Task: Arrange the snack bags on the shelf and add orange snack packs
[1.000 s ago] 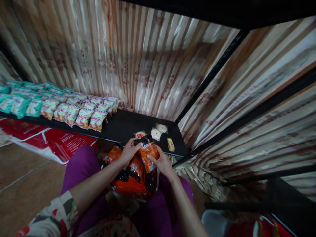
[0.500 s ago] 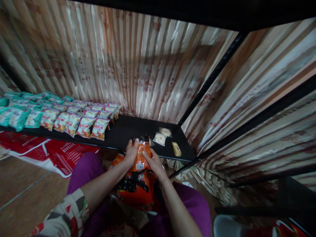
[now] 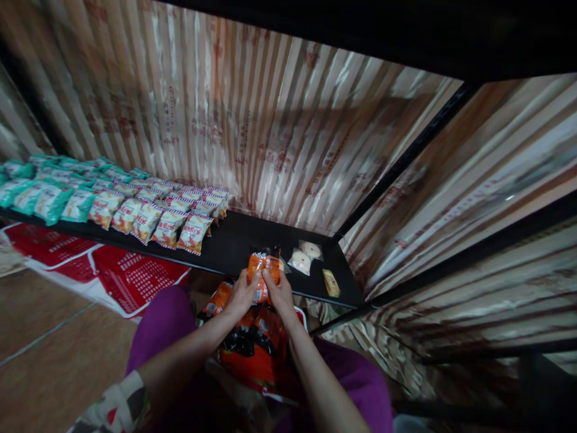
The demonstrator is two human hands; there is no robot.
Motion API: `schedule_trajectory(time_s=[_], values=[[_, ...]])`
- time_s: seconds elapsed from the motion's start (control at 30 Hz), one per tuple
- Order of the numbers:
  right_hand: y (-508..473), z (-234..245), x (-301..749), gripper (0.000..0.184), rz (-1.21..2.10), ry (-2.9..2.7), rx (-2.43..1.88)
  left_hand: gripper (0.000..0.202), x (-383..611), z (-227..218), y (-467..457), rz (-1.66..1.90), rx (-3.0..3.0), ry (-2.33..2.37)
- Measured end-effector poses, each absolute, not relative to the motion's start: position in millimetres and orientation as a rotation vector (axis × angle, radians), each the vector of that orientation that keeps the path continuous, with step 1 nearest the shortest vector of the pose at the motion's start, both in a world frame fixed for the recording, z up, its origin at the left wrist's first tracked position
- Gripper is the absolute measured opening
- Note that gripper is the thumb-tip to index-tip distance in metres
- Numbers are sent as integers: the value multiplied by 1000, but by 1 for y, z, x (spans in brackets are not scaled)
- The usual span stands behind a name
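Both my left hand [image 3: 244, 293] and my right hand [image 3: 278, 290] are closed around an orange snack packet [image 3: 259, 264] with black ends. My thumbs press on its near face, and it is held up at the front edge of the black shelf [image 3: 234, 240]. Below my hands, between my knees, lie more orange and black packets [image 3: 247, 361], partly hidden by my forearms. Just right of the held packet, two round pale biscuits in clear wrappers [image 3: 301, 261] and a small yellow packet [image 3: 331, 282] rest on the shelf.
Rows of white snack bags [image 3: 193, 231] and teal bags [image 3: 53, 201] fill the shelf's left part. Red baskets [image 3: 130, 279] stand under it. A slanting black post [image 3: 406, 162] rises at the right end, before a striped sheet [image 3: 270, 132].
My hands have shifted slightly, and the orange packet now shows more of its printed front above my thumbs. The camera view has moved and tilted a little.
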State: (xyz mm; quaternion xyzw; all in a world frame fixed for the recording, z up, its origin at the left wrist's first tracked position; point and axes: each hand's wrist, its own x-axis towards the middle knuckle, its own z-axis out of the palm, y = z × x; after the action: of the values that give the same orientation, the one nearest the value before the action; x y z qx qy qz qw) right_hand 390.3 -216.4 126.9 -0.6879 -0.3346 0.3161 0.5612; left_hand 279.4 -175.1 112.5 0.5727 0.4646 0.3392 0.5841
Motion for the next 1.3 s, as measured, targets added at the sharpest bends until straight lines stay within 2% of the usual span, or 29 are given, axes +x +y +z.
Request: schedule_trajectory(time_s=[0.23,0.53,0.83,1.07,1.17,1.3], values=[[-229,130,376,50,1038,-780,-1357,36,273,113,-171,875,1459,1232],[-235,109,361,60,1065,-574,-1257,41,268,121,-164,814,1530,1374],[-235,114,344,62,893,-565,-1304,44,263,116,-170,799,1497,1331],[-238,107,338,62,751,-634,-1352,38,251,116,-176,818,1461,1410],[-241,108,338,51,573,-718,-1465,37,250,119,-173,845,1442,1429],[-250,125,338,37,358,-896,-1682,24,257,118,-172,855,1373,1320]])
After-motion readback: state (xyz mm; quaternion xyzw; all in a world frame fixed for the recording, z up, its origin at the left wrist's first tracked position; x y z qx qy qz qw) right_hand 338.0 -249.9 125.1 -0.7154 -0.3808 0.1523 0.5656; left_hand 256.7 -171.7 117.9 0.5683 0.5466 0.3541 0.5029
